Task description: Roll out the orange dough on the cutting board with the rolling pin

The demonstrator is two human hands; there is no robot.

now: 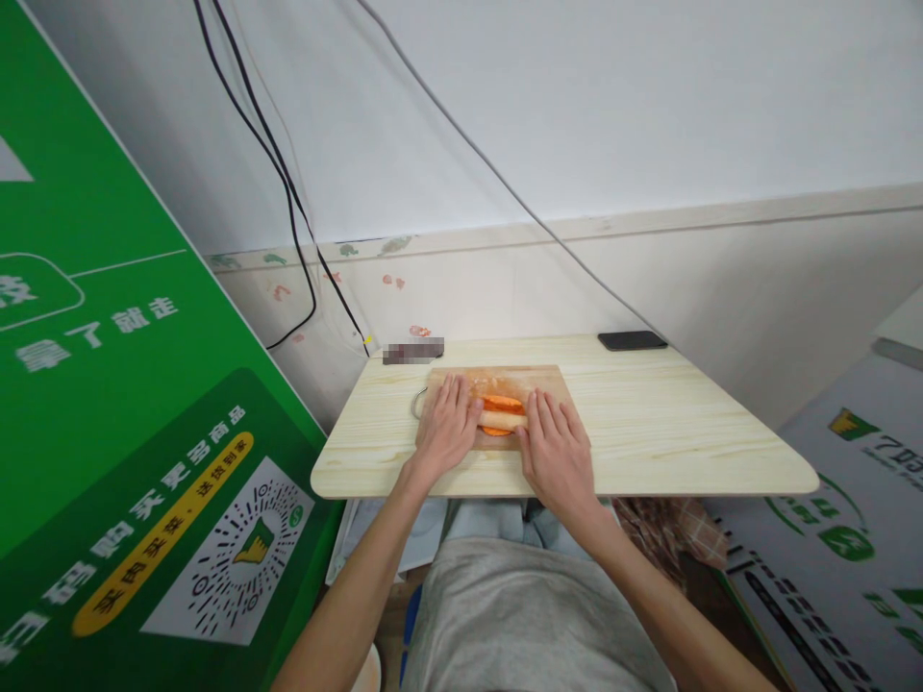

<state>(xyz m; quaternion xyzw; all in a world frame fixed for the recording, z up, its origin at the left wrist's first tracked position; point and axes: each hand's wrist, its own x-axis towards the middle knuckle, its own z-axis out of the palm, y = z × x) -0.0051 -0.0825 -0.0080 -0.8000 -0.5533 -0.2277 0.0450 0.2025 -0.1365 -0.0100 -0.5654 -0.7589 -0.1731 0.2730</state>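
Note:
A pale wooden rolling pin (503,420) lies across a flattened piece of orange dough (503,404) on a wooden cutting board (546,378). My left hand (448,423) rests palm down over the pin's left end, fingers stretched forward and its thumb beside the dough. Over the right end lies my right hand (557,437), also with straight fingers and the palm down. Both ends of the pin are hidden under my hands. Whitish flour-like smears mark the board's far part, and a metal ring handle (416,404) sticks out at its left side.
The board sits on a light wood-grain table (649,423) against a wall. A black phone (633,340) lies at the back right; a blurred dark object (413,352) is at the back left. Cables (288,183) hang by the wall. A green panel (144,384) stands left.

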